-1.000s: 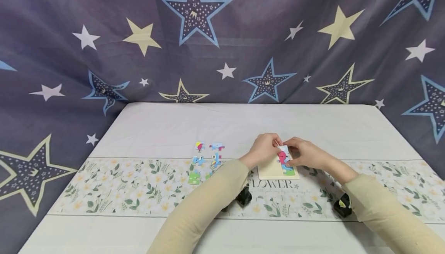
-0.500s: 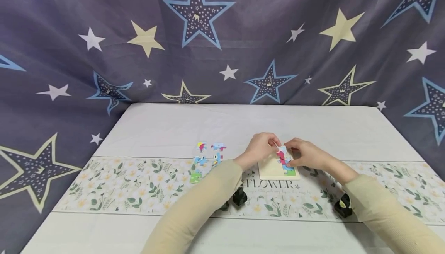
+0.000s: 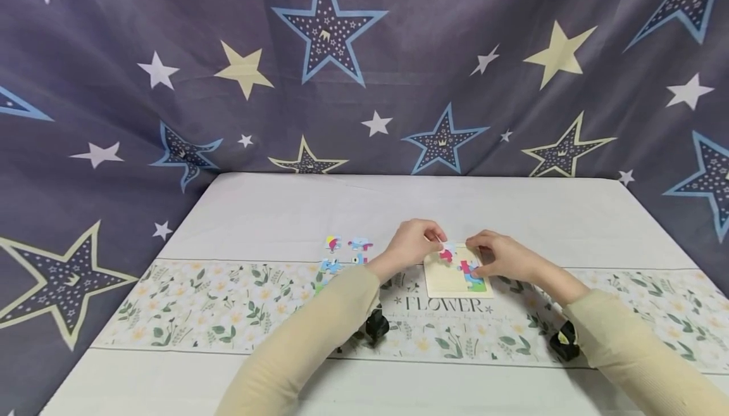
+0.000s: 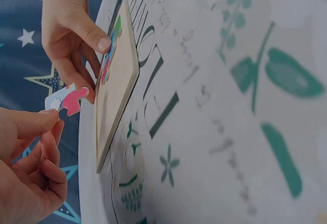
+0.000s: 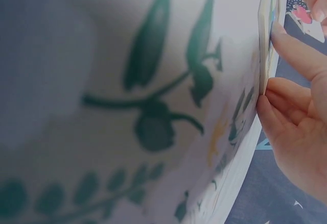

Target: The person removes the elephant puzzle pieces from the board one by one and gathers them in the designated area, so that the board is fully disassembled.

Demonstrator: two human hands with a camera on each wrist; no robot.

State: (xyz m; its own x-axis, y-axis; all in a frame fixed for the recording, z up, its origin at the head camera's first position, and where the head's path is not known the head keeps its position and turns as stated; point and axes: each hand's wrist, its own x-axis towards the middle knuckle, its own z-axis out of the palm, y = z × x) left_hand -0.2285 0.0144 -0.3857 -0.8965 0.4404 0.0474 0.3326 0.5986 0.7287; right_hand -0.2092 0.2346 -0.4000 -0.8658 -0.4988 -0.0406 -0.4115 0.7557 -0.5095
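My left hand [image 3: 410, 239] pinches a pink, white and light-blue jigsaw piece [image 3: 447, 253] between thumb and fingertips. In the left wrist view that piece [image 4: 72, 100] is held up, apart from the wooden puzzle board [image 4: 120, 81]. At the right side of the board [image 3: 440, 283], my right hand [image 3: 507, 256] grips the edge, its thumb on top over fitted puzzle pieces [image 3: 472, 278]. These lie along the board's right side and show pink, blue and green; the thumb partly covers them. In the right wrist view my right fingers [image 5: 286, 101] meet the board's edge.
Several loose jigsaw pieces [image 3: 332, 265] lie left of the board, some hidden behind my left sleeve [image 3: 310, 334]. The white tablecloth [image 3: 285, 207] has a floral band with printed lettering. A star-patterned curtain [image 3: 364, 68] hangs behind the table.
My left hand has drawn back leftward with the pink and white piece, lifting it off the upper right of the board. My right hand has stayed at the board's edge.
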